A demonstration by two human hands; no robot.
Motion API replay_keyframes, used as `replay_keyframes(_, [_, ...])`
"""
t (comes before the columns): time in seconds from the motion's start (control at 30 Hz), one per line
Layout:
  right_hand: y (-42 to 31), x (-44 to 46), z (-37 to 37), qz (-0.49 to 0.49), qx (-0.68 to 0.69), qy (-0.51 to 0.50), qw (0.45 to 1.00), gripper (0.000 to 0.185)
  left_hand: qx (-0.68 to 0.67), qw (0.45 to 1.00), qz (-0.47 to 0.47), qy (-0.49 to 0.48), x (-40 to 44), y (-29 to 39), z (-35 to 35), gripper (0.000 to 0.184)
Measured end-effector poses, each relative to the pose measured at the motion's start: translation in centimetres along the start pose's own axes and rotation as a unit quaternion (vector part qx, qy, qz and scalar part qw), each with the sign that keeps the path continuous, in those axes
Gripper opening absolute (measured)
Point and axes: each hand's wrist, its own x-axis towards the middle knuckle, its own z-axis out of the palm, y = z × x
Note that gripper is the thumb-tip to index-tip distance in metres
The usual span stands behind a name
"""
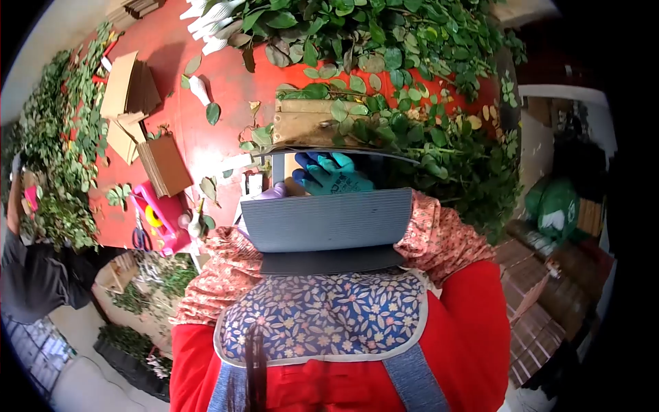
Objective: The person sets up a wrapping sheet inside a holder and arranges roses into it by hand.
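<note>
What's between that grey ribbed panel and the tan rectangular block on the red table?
In the head view, a teal and blue printed glove, a smooth lavender piece left of it, and a thin dark curved edge beyond them.

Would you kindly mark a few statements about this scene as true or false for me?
1. The tabletop is red. True.
2. A teal glove shows just beyond the grey ridged panel. True.
3. Scissors lie beside the pink item. True.
4. The scissors lie right of the panel. False: they lie left of it.
5. The tabletop bears no greenery. False: leafy stems lie across it.
</note>
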Motion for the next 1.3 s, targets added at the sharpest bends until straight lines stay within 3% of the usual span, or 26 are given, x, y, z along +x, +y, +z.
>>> replay_keyframes(0.07, [-0.2,0.2,-0.1,0.011,0.0,0.002,1.0,0.043,0.003,0.999,0.043,-0.031,2.3,-1.7,0.0,0.037])
replay_keyframes(0.13, [-0.3,0.3,-0.4,0.015,0.011,0.007,1.0,0.043,-0.097,0.995,-0.005,-0.022,3.7,-2.3,-0.4,0.036])
replay_keyframes(0.23, [-0.3,0.7,-0.5,0.013,0.032,0.014,0.999,0.042,-0.032,0.997,0.014,-0.066,2.9,-1.7,-1.3,0.04])
replay_keyframes(0.6, [2.5,-0.4,-3.5,-0.049,0.232,-0.023,0.971,0.041,0.175,0.982,0.027,0.069,3.1,1.0,0.8,0.045])
replay_keyframes(0.67, [3.2,-1.1,-5.0,-0.071,0.365,-0.055,0.927,0.041,0.188,0.979,0.036,0.063,7.1,-1.0,1.3,0.047])
replay_keyframes(0.7, [3.6,-1.4,-5.9,-0.07,0.466,-0.089,0.878,0.041,0.031,0.999,0.007,-0.012,9.4,-2.0,1.1,0.046])
replay_keyframes(0.73, [3.8,-1.7,-6.7,-0.054,0.565,-0.139,0.812,0.041,0.13,0.984,0.111,-0.044,8.8,-1.5,0.2,0.047])
replay_keyframes(0.77, [3.8,-2.2,-7.8,-0.02,0.654,-0.197,0.73,0.041,0.218,0.949,0.219,-0.056,8.1,-1.0,-0.7,0.05])
replay_keyframes(0.8, [2.9,-2.4,-9.1,0.039,0.693,-0.268,0.668,0.044,0.524,0.74,0.421,-0.015,5.5,0.0,-1.7,0.055])
replay_keyframes(0.83, [2.1,-2.7,-10.4,0.108,0.719,-0.329,0.603,0.05,0.498,0.765,0.407,-0.032,5.9,-0.5,-1.7,0.063])
replay_keyframes(0.9, [1.3,-3.4,-10.4,-0.064,0.472,-0.208,0.854,0.062,0.493,0.749,0.443,-0.015,6.3,-1.3,-1.8,0.059])
replay_keyframes(0.93, [1.0,-3.4,-9.6,-0.066,0.474,-0.212,0.852,0.062,0.488,0.728,0.481,0.003,6.6,-1.2,-1.9,0.056])
replay_keyframes(0.97, [0.7,-3.3,-8.8,-0.087,0.398,-0.147,0.901,0.056,0.497,0.761,0.416,-0.033,6.2,0.1,-1.7,0.063])
replay_keyframes(1.0, [0.4,-3.2,-7.8,-0.108,0.313,-0.079,0.94,0.049,0.489,0.77,0.409,-0.041,6.8,0.6,-1.6,0.064])
replay_keyframes(1.03, [-1.0,-3.2,-6.4,-0.081,0.128,-0.095,0.984,0.041,0.497,0.773,0.392,-0.043,6.9,1.4,-1.4,0.064])
replay_keyframes(1.2, [-3.2,-5.4,-5.3,-0.069,0.044,-0.04,0.996,0.042,0.53,0.754,0.388,-0.004,5.8,0.4,-1.4,0.065])
replay_keyframes(1.23, [-2.8,-5.1,-5.9,-0.064,0.117,-0.023,0.991,0.043,0.545,0.736,0.401,0.012,5.7,0.2,-1.5,0.066])
replay_keyframes(1.3, [-1.4,-4.3,-7.9,-0.044,0.263,-0.039,0.963,0.052,0.523,0.753,0.399,0.02,5.0,0.2,-1.7,0.066])
